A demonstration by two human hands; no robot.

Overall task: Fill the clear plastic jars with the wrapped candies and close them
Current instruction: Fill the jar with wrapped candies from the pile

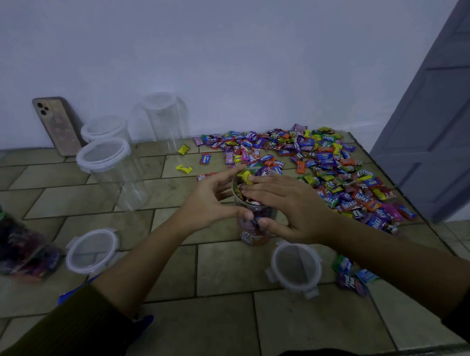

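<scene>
1. Candy jar [254,230] stands on the tiled surface [226,271] just left of the candy heap [334,169], packed full; your hands hide most of its mouth.
2. Your right hand [290,202] lies flat-fingered across the top candies, thumb on the jar's wall.
3. Your left hand [210,202] spreads against the jar's side away from the heap; you cannot tell whether it grips.
4. Far left of the heap, a filled jar [15,244] is blurred and cut off by the frame edge.

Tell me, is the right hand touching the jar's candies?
Touching. Head view shows the right hand laying straight fingers on the candies heaped in the jar.
</scene>
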